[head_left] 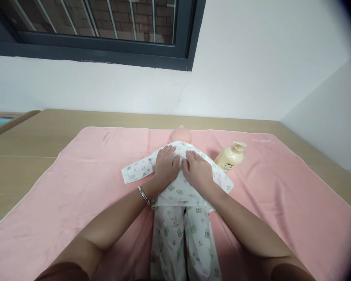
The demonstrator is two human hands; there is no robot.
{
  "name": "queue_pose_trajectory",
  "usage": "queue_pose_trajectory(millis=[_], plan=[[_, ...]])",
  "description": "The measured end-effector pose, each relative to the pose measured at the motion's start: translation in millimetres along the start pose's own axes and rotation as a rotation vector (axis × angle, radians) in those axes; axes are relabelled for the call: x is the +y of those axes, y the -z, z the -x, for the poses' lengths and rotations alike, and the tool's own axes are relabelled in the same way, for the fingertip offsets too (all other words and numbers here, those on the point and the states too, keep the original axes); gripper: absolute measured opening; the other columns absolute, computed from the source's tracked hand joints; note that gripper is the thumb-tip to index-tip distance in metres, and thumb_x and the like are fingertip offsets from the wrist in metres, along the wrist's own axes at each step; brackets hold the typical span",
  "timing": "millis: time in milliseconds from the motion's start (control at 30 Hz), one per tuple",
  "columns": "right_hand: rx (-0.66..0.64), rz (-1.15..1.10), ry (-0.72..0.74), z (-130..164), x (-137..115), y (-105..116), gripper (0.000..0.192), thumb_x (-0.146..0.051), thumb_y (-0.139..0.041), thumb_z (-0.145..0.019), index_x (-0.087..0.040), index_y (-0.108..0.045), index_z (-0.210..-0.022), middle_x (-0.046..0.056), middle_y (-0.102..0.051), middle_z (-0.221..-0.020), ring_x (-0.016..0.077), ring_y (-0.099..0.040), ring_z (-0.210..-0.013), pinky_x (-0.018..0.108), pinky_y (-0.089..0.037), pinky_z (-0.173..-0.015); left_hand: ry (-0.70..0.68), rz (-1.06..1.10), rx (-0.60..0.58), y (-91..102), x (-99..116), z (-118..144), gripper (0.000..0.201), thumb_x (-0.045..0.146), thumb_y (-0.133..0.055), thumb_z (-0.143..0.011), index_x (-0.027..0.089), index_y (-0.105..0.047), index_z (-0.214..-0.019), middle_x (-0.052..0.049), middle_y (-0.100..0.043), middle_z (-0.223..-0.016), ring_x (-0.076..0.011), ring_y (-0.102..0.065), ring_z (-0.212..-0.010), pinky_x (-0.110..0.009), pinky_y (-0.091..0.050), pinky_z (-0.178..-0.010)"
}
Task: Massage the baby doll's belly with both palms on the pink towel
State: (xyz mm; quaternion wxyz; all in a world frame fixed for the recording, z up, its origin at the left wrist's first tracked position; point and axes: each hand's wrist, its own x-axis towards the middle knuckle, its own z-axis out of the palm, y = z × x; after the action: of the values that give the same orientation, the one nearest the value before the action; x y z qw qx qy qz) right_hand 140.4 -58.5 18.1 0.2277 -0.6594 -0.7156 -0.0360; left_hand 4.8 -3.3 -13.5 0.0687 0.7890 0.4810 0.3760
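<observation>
A baby doll (181, 134) with a bare, smooth head lies stretched out, its head pointing away from me. It wears a white printed top (179, 193) and matching trousers (169, 242). My left hand (165, 164) rests flat on the left of the doll's upper body, with a silver bangle on the wrist. On the other side, my right hand (198, 171) lies flat, its fingers stretched toward the doll's shoulder. Both hands touch the cloth of the top and grasp nothing. The doll's face does not show.
A cream pump bottle (231, 157) leans over beside the doll's right-hand sleeve. Under everything spreads a pink mat (90, 195) on a wooden surface (26, 144). Behind rises a white wall (236, 78) with a dark-framed window (105, 52).
</observation>
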Motion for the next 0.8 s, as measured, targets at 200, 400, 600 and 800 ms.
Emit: queue_pose_trajectory(millis=[200,400,600,800], plan=[[-0.018,-0.118,0.045,-12,15,-4,0.048,-0.034,-0.036,-0.098,-0.010,-0.051,-0.136,0.013,-0.049,-0.143,0.0251,-0.039,-0.137,0.041,-0.033,-0.114,0.005,0.020,-0.015,0.3,-1,0,0.042,0.034,-0.032,-0.098,0.014,-0.054,-0.127,-0.016,-0.057,-0.134,-0.0289,-0.046,-0.131,-0.052,-0.032,-0.114],[-0.012,-0.185,0.057,-14,17,1,0.055,-0.035,-0.035,-0.099,-0.006,-0.040,-0.144,0.017,-0.035,-0.151,0.0277,-0.027,-0.144,0.046,-0.024,-0.119,-0.010,0.043,0.001,3.7,2,1,0.047,0.037,-0.026,-0.099,0.014,-0.055,-0.127,-0.016,-0.058,-0.132,-0.0290,-0.047,-0.130,-0.051,-0.032,-0.113],[-0.103,-0.196,0.116,-11,13,-2,0.052,-0.033,-0.033,-0.099,-0.006,-0.041,-0.143,0.018,-0.035,-0.151,0.0280,-0.025,-0.144,0.051,-0.018,-0.119,-0.021,0.048,0.003,4.6,2,4,0.051,0.037,-0.020,-0.100,0.012,-0.054,-0.129,-0.017,-0.057,-0.134,-0.0278,-0.044,-0.132,-0.052,-0.030,-0.114],[0.009,-0.224,0.132,-6,7,-5,0.050,-0.029,-0.036,-0.097,-0.007,-0.042,-0.142,0.017,-0.030,-0.154,0.0262,-0.021,-0.146,0.050,-0.020,-0.120,-0.031,0.051,0.028,3.4,1,4,0.050,0.038,-0.022,-0.099,0.014,-0.056,-0.127,-0.015,-0.059,-0.131,-0.0270,-0.047,-0.130,-0.051,-0.032,-0.113]])
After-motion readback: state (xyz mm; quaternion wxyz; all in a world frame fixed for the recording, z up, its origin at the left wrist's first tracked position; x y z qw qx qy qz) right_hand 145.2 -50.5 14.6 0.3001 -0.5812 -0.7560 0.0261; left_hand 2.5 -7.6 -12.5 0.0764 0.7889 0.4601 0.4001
